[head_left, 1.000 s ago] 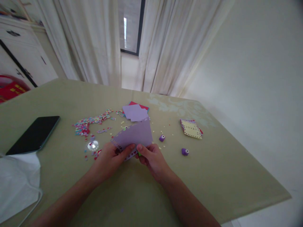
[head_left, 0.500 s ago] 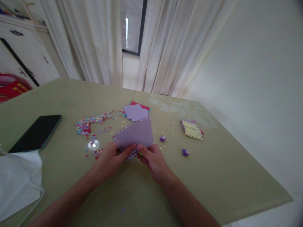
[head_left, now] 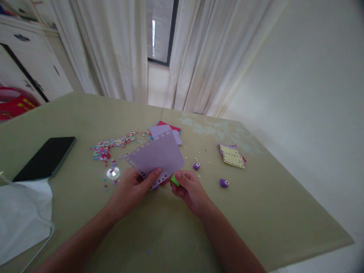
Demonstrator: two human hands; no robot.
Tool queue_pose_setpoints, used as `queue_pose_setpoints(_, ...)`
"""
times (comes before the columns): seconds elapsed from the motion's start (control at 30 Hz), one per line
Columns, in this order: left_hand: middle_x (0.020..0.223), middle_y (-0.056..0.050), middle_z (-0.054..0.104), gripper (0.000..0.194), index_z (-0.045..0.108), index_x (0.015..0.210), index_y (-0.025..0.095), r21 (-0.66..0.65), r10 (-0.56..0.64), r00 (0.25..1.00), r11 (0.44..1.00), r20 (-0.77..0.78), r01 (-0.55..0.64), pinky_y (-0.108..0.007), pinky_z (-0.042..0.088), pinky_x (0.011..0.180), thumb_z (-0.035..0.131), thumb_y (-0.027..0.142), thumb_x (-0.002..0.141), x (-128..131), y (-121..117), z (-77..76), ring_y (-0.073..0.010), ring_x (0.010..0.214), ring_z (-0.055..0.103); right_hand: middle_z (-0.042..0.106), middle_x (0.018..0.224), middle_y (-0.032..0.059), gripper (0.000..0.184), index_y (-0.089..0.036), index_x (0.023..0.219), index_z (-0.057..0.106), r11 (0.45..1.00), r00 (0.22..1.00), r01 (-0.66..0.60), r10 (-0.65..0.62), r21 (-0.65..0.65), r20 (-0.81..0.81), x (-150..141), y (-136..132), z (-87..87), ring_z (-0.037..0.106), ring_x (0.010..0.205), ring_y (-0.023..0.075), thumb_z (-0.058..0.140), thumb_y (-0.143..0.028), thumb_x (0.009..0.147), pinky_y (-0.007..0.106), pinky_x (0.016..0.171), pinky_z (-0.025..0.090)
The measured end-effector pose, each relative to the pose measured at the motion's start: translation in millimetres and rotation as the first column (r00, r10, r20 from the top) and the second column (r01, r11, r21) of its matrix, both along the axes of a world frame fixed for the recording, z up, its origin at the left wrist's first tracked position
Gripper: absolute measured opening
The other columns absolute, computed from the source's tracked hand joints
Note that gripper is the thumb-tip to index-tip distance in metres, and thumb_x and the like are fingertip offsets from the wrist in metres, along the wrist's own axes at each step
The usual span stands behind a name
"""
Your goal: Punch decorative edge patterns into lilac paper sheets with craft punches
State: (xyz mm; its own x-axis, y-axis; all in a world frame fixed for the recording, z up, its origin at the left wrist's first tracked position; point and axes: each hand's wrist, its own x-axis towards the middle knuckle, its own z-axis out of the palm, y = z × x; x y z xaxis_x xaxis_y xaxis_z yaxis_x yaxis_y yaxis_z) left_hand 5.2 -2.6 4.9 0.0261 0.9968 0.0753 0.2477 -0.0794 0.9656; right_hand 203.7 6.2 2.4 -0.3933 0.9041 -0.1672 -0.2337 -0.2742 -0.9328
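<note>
My left hand pinches a sheet of purple paper near its lower edge, thumb on top. Small punched holes run along the paper's left and lower edges. My right hand is closed around a small green paper punch, mostly hidden by the fingers, at the paper's lower right corner. Beyond the sheet lie more purple papers over a red sheet. Two small purple punches, one nearer the paper and one farther right, rest on the table.
A stack of punched cards with a yellow one on top lies at the right. Colourful confetti is heaped left of centre, near a round clear piece. At the far left are a black phone and a white face mask.
My right hand has shifted slightly right with the green punch, which shows more now. The purple paper has turned and moved a little left, lying flatter toward the camera.
</note>
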Motion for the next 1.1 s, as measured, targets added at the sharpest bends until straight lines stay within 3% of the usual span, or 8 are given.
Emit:
queue_pose_setpoints(0.2,0.067,0.000,0.075,0.032,0.073,0.075,0.020,0.049,0.074,0.995,0.996,0.068,-0.077,-0.027,0.051,0.053,0.071,0.049,0.087,0.9,-3.1,8.9,-0.0207,0.059,0.067,0.053,0.067,-0.0034,0.046,-0.018,0.098,0.078,0.986,0.970,-0.005,-0.035,0.164,0.239,42.2,17.4,17.2,0.041,0.060,0.0124,0.087,-0.059,0.077,0.028,0.056,0.023)
queue_pose_setpoints(0.3,0.074,-0.002,0.080,0.031,0.077,0.080,0.020,0.038,0.054,0.993,0.998,0.105,-0.058,-0.029,0.056,0.058,0.071,0.049,0.089,0.8,-4.5,9.1,-0.0233,0.065,0.072,0.053,0.065,-0.0048,0.042,-0.020,0.084,0.070,0.948,0.861,0.048,-0.200,0.315,0.468,52.8,26.0,11.1,0.041,0.060,0.0126,0.093,-0.053,0.072,0.027,0.056,0.026)
queue_pose_setpoints(0.4,0.075,-0.002,0.081,0.032,0.078,0.079,0.020,0.022,0.041,0.993,0.999,0.107,-0.043,-0.029,0.058,0.059,0.070,0.049,0.090,0.1,-4.9,6.3,-0.0235,0.066,0.074,0.051,0.062,-0.0048,0.040,-0.019,0.081,0.072,0.933,0.777,-0.032,-0.203,0.359,0.595,52.1,29.8,0.7,0.042,0.058,0.0130,0.088,-0.055,0.078,0.028,0.056,0.029)
queue_pose_setpoints(0.7,0.066,-0.002,0.077,0.031,0.074,0.073,0.019,0.040,0.089,0.987,0.995,0.131,-0.095,-0.026,0.054,0.051,0.073,0.048,0.086,2.4,-8.8,16.1,-0.0213,0.058,0.071,0.069,0.074,0.0016,0.028,-0.017,0.096,0.079,0.885,0.559,-0.259,-0.189,0.386,0.807,32.6,21.6,-10.4,0.061,0.069,0.0184,0.087,-0.041,0.085,0.031,0.066,0.041)
queue_pose_setpoints(0.83,0.061,-0.004,0.076,0.040,0.075,0.070,0.019,-0.037,0.049,0.989,0.998,0.141,-0.044,-0.027,0.055,0.051,0.073,0.056,0.084,2.2,-8.6,17.8,-0.0216,0.055,0.071,0.073,0.089,0.0068,0.023,-0.017,0.093,0.081,0.816,0.465,-0.324,-0.302,0.478,0.832,28.6,21.8,-5.2,0.064,0.082,0.0208,0.082,-0.040,0.092,0.033,0.078,0.045)
queue_pose_setpoints(0.93,0.064,-0.007,0.078,0.042,0.077,0.072,0.018,-0.117,0.050,0.989,0.993,0.141,-0.034,-0.030,0.059,0.055,0.078,0.059,0.077,2.9,-5.7,17.4,-0.0237,0.058,0.073,0.075,0.095,0.0069,0.024,-0.017,0.100,0.078,0.826,0.417,-0.277,-0.357,0.491,0.836,46.7,24.6,7.5,0.065,0.079,0.0190,0.083,-0.039,0.092,0.031,0.078,0.046)
queue_pose_setpoints(1.0,0.065,-0.007,0.079,0.042,0.077,0.073,0.018,-0.143,0.051,0.989,0.989,0.141,-0.031,-0.031,0.059,0.055,0.081,0.060,0.072,4.0,-3.9,18.9,-0.0245,0.059,0.074,0.076,0.098,0.0069,0.023,-0.018,0.100,0.075,0.849,0.272,-0.215,-0.423,0.483,0.864,72.1,24.5,18.9,0.066,0.079,0.0195,0.081,-0.039,0.093,0.031,0.074,0.044)
queue_pose_setpoints(1.1,0.062,-0.006,0.077,0.042,0.076,0.069,0.019,-0.132,0.062,0.993,0.990,0.102,-0.048,-0.030,0.056,0.051,0.081,0.061,0.068,5.3,-2.6,22.9,-0.0235,0.056,0.071,0.075,0.113,0.0123,0.036,-0.017,0.111,0.071,0.889,-0.072,-0.040,-0.458,0.457,0.886,117.8,20.4,30.6,0.069,0.096,0.0273,0.081,-0.044,0.090,0.033,0.074,0.043)
